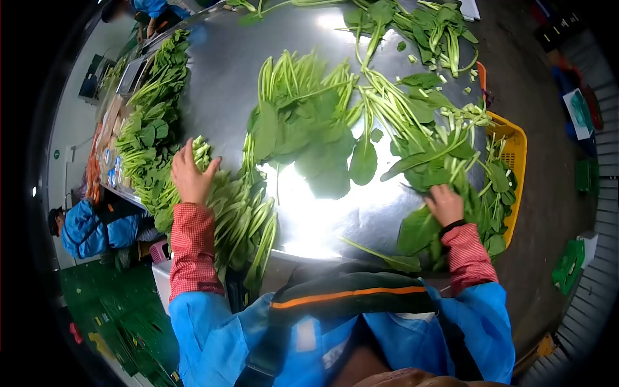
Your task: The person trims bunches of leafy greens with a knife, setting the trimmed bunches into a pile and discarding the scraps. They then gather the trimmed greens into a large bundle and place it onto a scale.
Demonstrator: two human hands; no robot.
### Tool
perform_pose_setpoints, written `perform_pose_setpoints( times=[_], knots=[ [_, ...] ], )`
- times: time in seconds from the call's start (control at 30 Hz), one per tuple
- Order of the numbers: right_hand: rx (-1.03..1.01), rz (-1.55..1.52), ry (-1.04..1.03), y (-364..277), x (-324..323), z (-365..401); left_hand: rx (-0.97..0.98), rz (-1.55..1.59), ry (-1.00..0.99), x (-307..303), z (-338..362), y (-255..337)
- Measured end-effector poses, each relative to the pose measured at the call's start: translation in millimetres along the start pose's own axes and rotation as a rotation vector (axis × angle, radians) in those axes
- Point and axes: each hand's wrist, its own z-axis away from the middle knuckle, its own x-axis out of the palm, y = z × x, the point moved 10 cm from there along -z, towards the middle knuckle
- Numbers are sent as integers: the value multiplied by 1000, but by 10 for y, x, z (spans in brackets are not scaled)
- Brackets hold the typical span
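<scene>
No text, label, brand or number can be read anywhere in the head view. A small green sign [57, 154] is on the pale wall [64, 132] at the far left, but its marking is too small to make out. The white sheet [578, 114] at the right shows nothing that can be read either.

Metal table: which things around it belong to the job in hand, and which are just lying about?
In use:
leafy greens
left hand
right hand
metal table
yellow basket, holding greens

Apparently just lying about:
stem scraps
green object on the floor
</scene>
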Motion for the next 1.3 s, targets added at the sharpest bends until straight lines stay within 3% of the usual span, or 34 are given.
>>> perform_pose_setpoints(
  times=[0.07,0.13,0.23,0.27,0.33,0.4,0.43,0.5,0.6,0.73,0.83,0.87,0.97,1.0,1.1,1.23,1.3],
  knots=[
    [45,-7,-3,454,-100,0,103,142,41,-93,-58,373],
    [74,4,42,506,-493,-180,232,263,100,-184,-64,798],
    [16,-124,282,117,-1098,-585,295,479,-66,-103,0,1455],
    [69,-347,273,46,-1121,-735,253,632,-176,30,43,1623],
    [105,-532,320,-138,-1043,-1061,199,890,-311,201,133,1996],
    [97,-347,351,-334,-897,-1432,190,1025,-383,336,239,2330],
    [162,-230,171,-316,-591,-1603,189,1055,-425,434,306,2464],
    [190,-85,23,-247,-137,-1795,197,1100,-472,460,378,2728],
    [168,-80,94,-126,156,-1842,140,1228,-589,510,409,2951],
    [115,-483,319,-338,-651,-1641,-13,1414,-750,690,352,3087],
    [158,-803,229,-495,-978,-1477,-147,1687,-484,304,88,3190],
    [226,-897,132,-521,-942,-1420,-158,1814,-506,128,23,3286],
    [305,-1242,9,-603,-757,-1223,-223,1794,-669,266,-8,3428],
    [321,-1202,-83,-594,-709,-1178,-282,1858,-694,274,10,3447],
    [99,-626,347,-539,-1408,-1075,-139,1772,-725,164,48,3494],
    [-133,-199,287,-717,-1575,-1087,-21,1663,-761,69,230,3628],
    [-76,-258,263,-446,-1268,-1085,-51,1651,-834,90,270,3607]
  ],
)
